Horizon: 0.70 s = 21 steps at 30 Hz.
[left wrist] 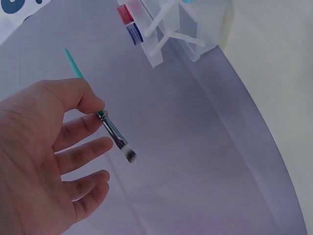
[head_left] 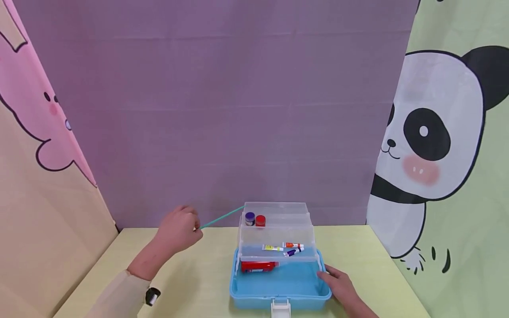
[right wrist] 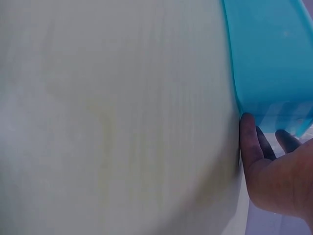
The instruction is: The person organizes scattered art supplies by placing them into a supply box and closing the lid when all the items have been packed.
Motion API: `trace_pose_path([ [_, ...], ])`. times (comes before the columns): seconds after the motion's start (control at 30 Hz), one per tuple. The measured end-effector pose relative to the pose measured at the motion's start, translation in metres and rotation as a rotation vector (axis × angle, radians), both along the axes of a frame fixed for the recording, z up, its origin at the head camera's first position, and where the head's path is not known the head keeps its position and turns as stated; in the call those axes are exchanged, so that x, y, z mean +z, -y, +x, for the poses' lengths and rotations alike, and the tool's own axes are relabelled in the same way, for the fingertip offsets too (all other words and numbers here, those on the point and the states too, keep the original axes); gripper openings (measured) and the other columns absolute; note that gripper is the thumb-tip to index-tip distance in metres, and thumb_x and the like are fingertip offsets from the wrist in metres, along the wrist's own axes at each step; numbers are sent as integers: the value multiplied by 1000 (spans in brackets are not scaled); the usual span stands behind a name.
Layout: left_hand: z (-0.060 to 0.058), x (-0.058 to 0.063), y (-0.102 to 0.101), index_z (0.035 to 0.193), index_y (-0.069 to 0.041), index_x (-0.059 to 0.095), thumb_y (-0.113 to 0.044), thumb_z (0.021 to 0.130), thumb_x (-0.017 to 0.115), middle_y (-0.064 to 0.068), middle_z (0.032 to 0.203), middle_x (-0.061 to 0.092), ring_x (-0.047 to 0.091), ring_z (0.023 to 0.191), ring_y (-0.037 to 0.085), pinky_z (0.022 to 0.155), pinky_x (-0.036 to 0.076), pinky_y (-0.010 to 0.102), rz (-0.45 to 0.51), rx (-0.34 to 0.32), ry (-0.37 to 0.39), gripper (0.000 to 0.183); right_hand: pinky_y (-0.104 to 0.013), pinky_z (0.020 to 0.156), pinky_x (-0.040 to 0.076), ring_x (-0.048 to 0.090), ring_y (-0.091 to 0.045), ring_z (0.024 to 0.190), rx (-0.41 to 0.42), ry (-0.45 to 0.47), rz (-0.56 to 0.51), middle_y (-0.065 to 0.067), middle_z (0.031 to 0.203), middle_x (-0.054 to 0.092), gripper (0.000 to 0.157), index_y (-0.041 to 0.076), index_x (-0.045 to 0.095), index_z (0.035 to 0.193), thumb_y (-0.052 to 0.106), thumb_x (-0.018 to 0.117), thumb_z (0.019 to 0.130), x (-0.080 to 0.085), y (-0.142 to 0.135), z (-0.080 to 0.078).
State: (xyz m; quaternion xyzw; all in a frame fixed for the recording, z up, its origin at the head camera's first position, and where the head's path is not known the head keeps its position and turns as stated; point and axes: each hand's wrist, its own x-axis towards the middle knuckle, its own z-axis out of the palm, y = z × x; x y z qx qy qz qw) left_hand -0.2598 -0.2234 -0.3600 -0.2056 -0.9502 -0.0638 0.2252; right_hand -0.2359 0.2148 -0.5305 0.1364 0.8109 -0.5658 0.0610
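Note:
My left hand (head_left: pixel 179 230) pinches a thin paintbrush (head_left: pixel 222 217) between thumb and index finger, in the air left of the storage box. In the left wrist view, its teal handle points up and away, and the dark flat bristles (left wrist: pixel 130 154) hang below the fingers. The blue storage box (head_left: pixel 280 302) stands on the table with its clear trays folded out upward. My right hand (head_left: pixel 341 285) holds the box's right side, thumb over the rim and fingers outside. The right wrist view shows fingers (right wrist: pixel 250 137) against the blue wall.
A purple-capped jar (head_left: pixel 249 218) and a red-capped jar (head_left: pixel 260 220) sit in the upper tray (head_left: pixel 290 219). Small paint tubes (head_left: pixel 272 248) lie in the lower tray. A red bottle (head_left: pixel 257 266) lies in the base. A white latch (head_left: pixel 280 308) hangs in front. Behind is a purple curtain (head_left: pixel 222 110).

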Motion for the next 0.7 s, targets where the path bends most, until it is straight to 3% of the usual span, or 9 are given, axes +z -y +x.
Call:
trace_pose_path([
  [0.1, -8, 7, -8, 53, -24, 56, -7, 70, 63, -5, 81, 57, 52, 90, 26, 62, 47, 38, -19, -12, 16, 25, -48, 79, 55, 60, -44, 104, -2, -4, 1, -34, 130, 50, 70, -10, 47, 136, 36, 70, 89, 0, 0, 0],
  [0.37, -31, 19, -28, 55, -21, 57, -11, 75, 70, -5, 78, 57, 52, 92, 28, 75, 48, 42, -71, -43, 27, 27, -48, 78, 56, 59, -45, 104, 7, -22, 16, -35, 130, 50, 69, -11, 46, 136, 35, 69, 90, 1, 1, 0],
  [0.57, -44, 20, -35, 52, -22, 56, -10, 79, 70, -2, 83, 62, 53, 94, 29, 85, 47, 45, -111, -77, 30, 33, -48, 78, 56, 60, -45, 103, 0, -15, 23, -35, 129, 50, 68, -9, 48, 136, 36, 69, 90, 0, 1, 0],
  [0.7, -54, 20, -39, 55, -20, 61, -10, 79, 70, 0, 84, 63, 52, 91, 27, 81, 47, 43, -125, -72, 44, 28, -48, 76, 56, 61, -42, 100, -5, -27, 17, -34, 128, 52, 67, -9, 49, 135, 34, 69, 89, 0, 1, 0],
])
